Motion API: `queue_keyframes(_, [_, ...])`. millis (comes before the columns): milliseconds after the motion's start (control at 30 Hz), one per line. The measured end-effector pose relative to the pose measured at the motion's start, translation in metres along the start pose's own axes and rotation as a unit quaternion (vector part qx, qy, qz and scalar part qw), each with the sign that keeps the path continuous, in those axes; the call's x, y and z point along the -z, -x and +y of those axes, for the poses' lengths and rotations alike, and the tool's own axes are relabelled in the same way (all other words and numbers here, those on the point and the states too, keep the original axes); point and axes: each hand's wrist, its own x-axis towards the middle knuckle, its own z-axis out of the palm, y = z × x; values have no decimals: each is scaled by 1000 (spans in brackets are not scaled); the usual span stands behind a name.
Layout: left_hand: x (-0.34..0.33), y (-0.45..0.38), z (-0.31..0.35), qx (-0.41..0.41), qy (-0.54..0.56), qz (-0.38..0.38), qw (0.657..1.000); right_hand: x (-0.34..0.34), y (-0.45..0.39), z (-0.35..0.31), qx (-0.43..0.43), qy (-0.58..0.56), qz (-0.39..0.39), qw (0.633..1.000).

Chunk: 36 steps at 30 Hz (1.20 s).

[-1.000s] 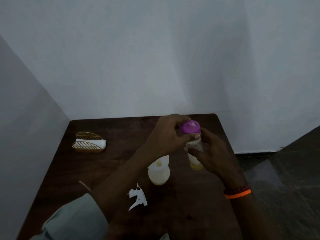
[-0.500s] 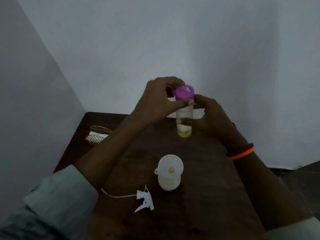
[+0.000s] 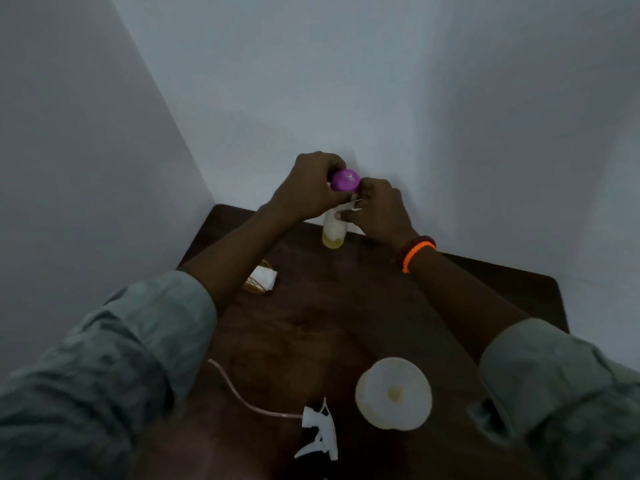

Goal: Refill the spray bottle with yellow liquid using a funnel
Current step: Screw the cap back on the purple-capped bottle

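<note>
Dim grey walls meet in a corner behind a dark wooden table (image 3: 346,306), and both hands work raised above its far end. Risk first: I judge the main hazard is a spill, since the small bottle of yellow liquid (image 3: 334,232) is held aloft, and a cap that gives way suddenly could jerk it sideways. My left hand (image 3: 304,192) has its fingers (image 3: 317,161) curled round the purple cap (image 3: 344,180). My right hand (image 3: 377,211) pinches the bottle's neck just beneath that cap, where a loose paper label or seal (image 3: 353,206) sticks out; I cannot tell which fingertips bear the load. Below the fingers, the liquid sits low in the bottle. Nearer me than the hands, the white funnel (image 3: 393,393) stands seated in the spray bottle, which it hides almost wholly. Just left of it lies the detached trigger sprayer (image 3: 320,433) with its dip tube (image 3: 242,396). Left of the hands, a wire holder with napkins (image 3: 263,280) rests on the table.
</note>
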Motion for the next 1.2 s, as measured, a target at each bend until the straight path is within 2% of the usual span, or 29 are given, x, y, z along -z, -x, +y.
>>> queue_keyframes(333, [-51,-26,-54,32,-9,-26,999,-48,-37,53,-44,22,-6,999])
queue_keyframes(533, [-58,-27,-61,31,11,-1,999,-53,-41,59,-51,17,6,999])
queue_keyframes(700, [-57,-26,-63,23,11,5,1000,-52,-41,55,-67,29,-18,997])
queue_keyframes(867, [-55,-24,-60,19,-8,-3,1000,-37,-32,41,-92,21,-28,995])
queue_keyframes(1000, [-49,-22,-53,20,-41,-21,999,-7,-10,33,-128,8,5,992])
queue_keyframes(1100, [-38,-8,-37,37,-72,-9,997,25,28,30,-170,-42,34,984])
queue_keyframes(1200, [-27,35,-4,48,-33,16,998,55,88,26,-187,-62,38,980])
